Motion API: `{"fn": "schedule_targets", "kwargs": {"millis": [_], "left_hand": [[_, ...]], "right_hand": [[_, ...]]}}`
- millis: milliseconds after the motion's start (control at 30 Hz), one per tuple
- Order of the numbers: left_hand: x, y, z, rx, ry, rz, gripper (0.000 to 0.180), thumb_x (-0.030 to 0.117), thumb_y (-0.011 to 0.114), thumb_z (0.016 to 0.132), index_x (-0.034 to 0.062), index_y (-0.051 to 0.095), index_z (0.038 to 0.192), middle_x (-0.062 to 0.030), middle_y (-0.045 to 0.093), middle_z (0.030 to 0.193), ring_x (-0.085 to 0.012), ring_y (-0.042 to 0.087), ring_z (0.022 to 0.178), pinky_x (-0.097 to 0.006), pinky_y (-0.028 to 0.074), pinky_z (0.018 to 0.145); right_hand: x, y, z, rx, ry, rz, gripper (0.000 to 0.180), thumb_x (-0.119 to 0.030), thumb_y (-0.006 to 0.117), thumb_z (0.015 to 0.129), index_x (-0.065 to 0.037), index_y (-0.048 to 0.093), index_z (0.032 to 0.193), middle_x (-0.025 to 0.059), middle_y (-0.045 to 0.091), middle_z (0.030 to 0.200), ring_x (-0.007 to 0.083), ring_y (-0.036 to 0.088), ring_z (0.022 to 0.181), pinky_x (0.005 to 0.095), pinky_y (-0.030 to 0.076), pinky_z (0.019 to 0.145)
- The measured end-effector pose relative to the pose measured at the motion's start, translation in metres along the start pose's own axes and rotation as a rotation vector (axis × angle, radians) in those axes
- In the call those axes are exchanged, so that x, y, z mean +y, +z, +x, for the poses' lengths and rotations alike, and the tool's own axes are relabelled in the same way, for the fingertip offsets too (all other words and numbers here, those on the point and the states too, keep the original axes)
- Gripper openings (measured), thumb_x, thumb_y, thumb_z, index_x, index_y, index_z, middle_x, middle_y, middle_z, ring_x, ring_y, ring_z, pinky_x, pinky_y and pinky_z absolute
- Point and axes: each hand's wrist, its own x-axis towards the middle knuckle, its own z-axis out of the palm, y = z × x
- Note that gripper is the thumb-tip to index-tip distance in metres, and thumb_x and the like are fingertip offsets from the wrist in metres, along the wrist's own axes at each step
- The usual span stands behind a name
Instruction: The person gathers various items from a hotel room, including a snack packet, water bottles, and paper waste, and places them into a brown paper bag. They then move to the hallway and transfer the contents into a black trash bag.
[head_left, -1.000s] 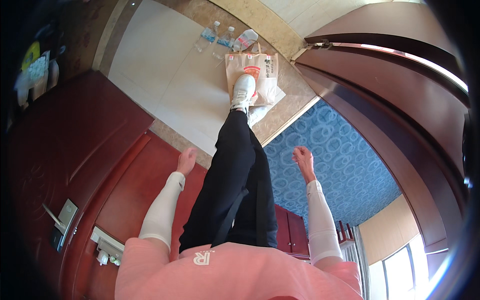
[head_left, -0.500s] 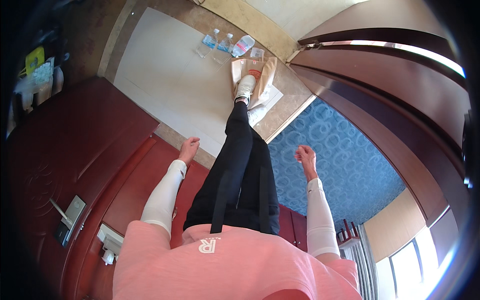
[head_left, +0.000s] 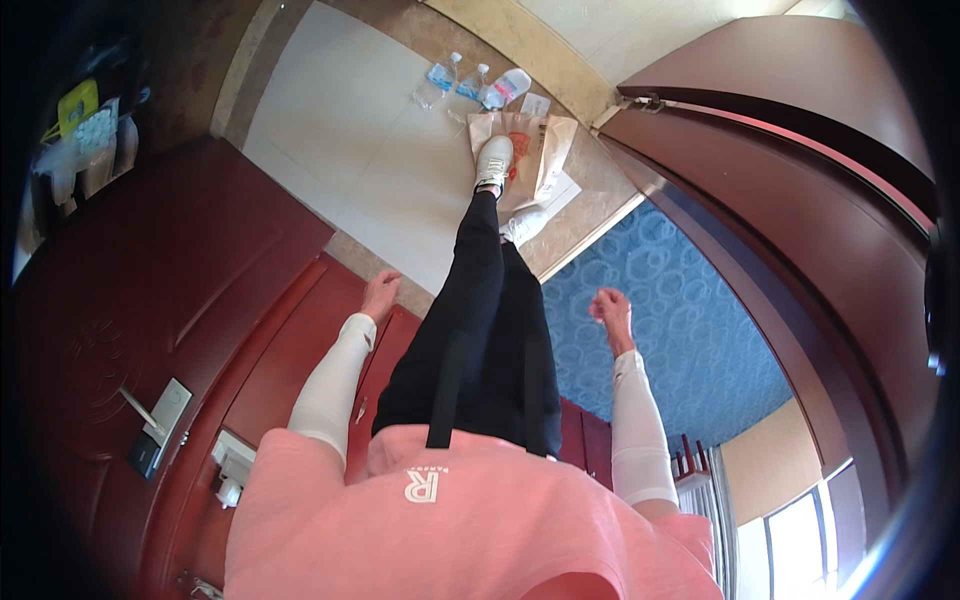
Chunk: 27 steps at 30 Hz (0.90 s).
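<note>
My left hand (head_left: 382,294) hangs beside my thigh, empty, with fingers loosely bent. On the other side my right hand (head_left: 611,308) is held out over the blue carpet (head_left: 670,300), fingers half curled and nothing seen in them. Neither hand touches anything. Past my feet a brown paper bag (head_left: 548,150) lies on the floor, partly hidden by one white shoe (head_left: 494,160). My other white shoe (head_left: 524,226) is farther back, beside a white sheet (head_left: 560,195). Just beyond the bag are clear bottles with blue labels (head_left: 440,80) and a bottle with a pink label (head_left: 508,88).
A dark red door (head_left: 200,240) with a metal handle (head_left: 165,415) stands at left. Brown wooden door panels (head_left: 760,150) line the right. Plastic-wrapped items and a yellow object (head_left: 78,108) are at upper left. Pale tile floor (head_left: 330,130) meets the carpet at a threshold.
My rear foot and the view have shifted slightly; the bag, bottles and left door appear a little farther right. Both hands stay empty in nearly the same pose.
</note>
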Motion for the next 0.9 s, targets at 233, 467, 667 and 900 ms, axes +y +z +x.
{"fn": "schedule_targets", "kwargs": {"millis": [233, 467, 667, 900], "left_hand": [[0.074, -0.010, 0.004, -0.122, -0.131, -0.134, 0.029, 0.018, 0.053, 0.091, 0.0049, 0.061, 0.116, -0.0059, 0.064, 0.095, -0.0135, 0.063, 0.080, -0.027, 0.052, 0.062], [0.094, -0.033, 0.025, -0.016, -0.122, -0.127, 0.028, 0.019, 0.054, 0.090, 0.0060, 0.061, 0.114, -0.0061, 0.064, 0.094, -0.0136, 0.063, 0.078, -0.026, 0.052, 0.061], [0.114, -0.026, 0.024, 0.011, -0.011, -0.168, 0.028, 0.019, 0.053, 0.091, 0.0059, 0.061, 0.114, -0.0069, 0.064, 0.095, -0.0146, 0.063, 0.077, -0.027, 0.051, 0.059], [0.121, 0.000, 0.015, -0.009, -0.123, -0.136, 0.028, 0.020, 0.054, 0.091, 0.0055, 0.062, 0.114, -0.0055, 0.065, 0.092, -0.0142, 0.063, 0.075, -0.027, 0.050, 0.057]], "right_hand": [[-0.072, -0.018, 0.026, 0.131, 0.004, 0.053, 0.031, -0.027, 0.059, 0.091, -0.003, 0.062, 0.109, 0.0079, 0.067, 0.088, 0.0142, 0.064, 0.068, 0.0262, 0.049, 0.057], [-0.101, 0.017, 0.057, 0.011, -0.048, 0.091, 0.030, -0.027, 0.058, 0.091, -0.002, 0.062, 0.108, 0.0075, 0.067, 0.087, 0.0129, 0.063, 0.066, 0.0248, 0.048, 0.054], [-0.137, 0.029, 0.064, -0.098, -0.170, 0.126, 0.032, -0.029, 0.060, 0.092, -0.003, 0.061, 0.110, 0.0080, 0.067, 0.090, 0.0126, 0.064, 0.069, 0.0239, 0.048, 0.057], [-0.153, -0.014, 0.070, -0.059, -0.093, 0.049, 0.029, -0.028, 0.058, 0.093, -0.006, 0.062, 0.110, 0.0060, 0.067, 0.090, 0.0127, 0.064, 0.072, 0.0249, 0.049, 0.061]]}}
